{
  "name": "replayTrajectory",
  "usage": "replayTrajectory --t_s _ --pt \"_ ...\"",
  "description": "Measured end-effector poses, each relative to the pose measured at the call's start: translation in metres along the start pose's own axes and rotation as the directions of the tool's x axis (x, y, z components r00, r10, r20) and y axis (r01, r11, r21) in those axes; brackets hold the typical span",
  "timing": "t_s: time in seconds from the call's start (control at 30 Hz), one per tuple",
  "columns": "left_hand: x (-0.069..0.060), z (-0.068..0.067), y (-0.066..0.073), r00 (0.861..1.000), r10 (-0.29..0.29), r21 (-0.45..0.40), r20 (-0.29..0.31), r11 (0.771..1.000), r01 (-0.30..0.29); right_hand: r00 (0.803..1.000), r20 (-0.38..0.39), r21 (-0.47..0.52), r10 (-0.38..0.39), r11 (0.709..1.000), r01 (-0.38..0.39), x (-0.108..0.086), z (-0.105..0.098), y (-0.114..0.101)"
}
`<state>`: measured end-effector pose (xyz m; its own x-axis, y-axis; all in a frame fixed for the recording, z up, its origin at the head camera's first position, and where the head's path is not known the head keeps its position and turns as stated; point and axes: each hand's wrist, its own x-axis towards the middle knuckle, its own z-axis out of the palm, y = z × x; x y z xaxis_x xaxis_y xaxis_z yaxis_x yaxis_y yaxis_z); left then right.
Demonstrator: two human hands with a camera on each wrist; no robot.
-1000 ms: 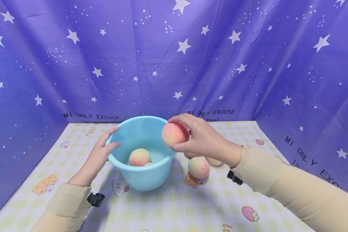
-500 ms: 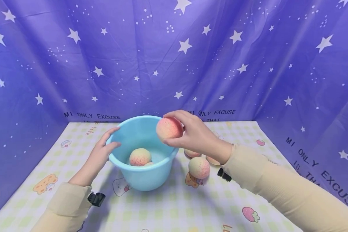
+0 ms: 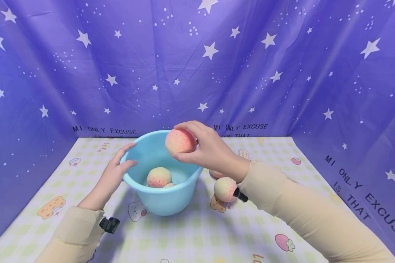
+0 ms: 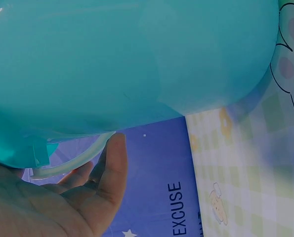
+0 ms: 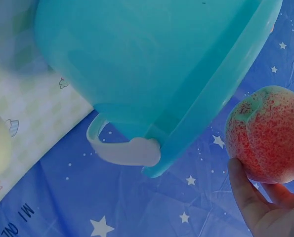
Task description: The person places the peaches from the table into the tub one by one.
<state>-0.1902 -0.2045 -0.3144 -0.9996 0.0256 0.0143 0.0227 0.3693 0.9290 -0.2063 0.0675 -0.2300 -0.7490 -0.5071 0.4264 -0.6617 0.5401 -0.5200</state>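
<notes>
My right hand point(image 3: 210, 148) grips a pink-red peach point(image 3: 180, 141) between thumb and fingers, above the right part of the opening of a light-blue bucket point(image 3: 166, 201). In the right wrist view the peach point(image 5: 268, 134) is held beside the bucket's rim, with the hand point(image 5: 270, 210) at its lower side. My left hand point(image 3: 112, 179) grips the bucket's left rim, its thumb over the edge. The left wrist view shows that hand point(image 4: 72, 202) by the bucket wall point(image 4: 137, 64) and its pale handle point(image 4: 70, 163). Inside lies a yellow-pink peach point(image 3: 159, 177), with part of another beside it.
Right of the bucket, a peach point(image 3: 224, 189) lies on the checked tablecloth point(image 3: 184, 237), partly behind my right wrist's black camera point(image 3: 240, 195). Another peach point(image 3: 216, 174) shows partly behind my right arm. A purple starred curtain point(image 3: 184, 65) stands behind the table.
My right hand has carried its peach left and slightly up, from the bucket's right rim to over the opening. My left hand and the bucket have stayed in place.
</notes>
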Motion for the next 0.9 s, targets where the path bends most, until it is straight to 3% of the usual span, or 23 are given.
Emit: replayTrajectory --t_s 0.47,0.9 --pt "0.001 0.000 0.002 1.000 0.001 0.012 0.001 1.000 -0.002 1.000 -0.020 -0.015 0.007 1.000 -0.007 0.016 0.015 0.001" --pt "0.000 0.001 0.002 1.000 0.002 0.017 0.003 1.000 -0.002 0.998 -0.002 -0.021 0.065 0.998 -0.065 0.022 0.024 0.005"
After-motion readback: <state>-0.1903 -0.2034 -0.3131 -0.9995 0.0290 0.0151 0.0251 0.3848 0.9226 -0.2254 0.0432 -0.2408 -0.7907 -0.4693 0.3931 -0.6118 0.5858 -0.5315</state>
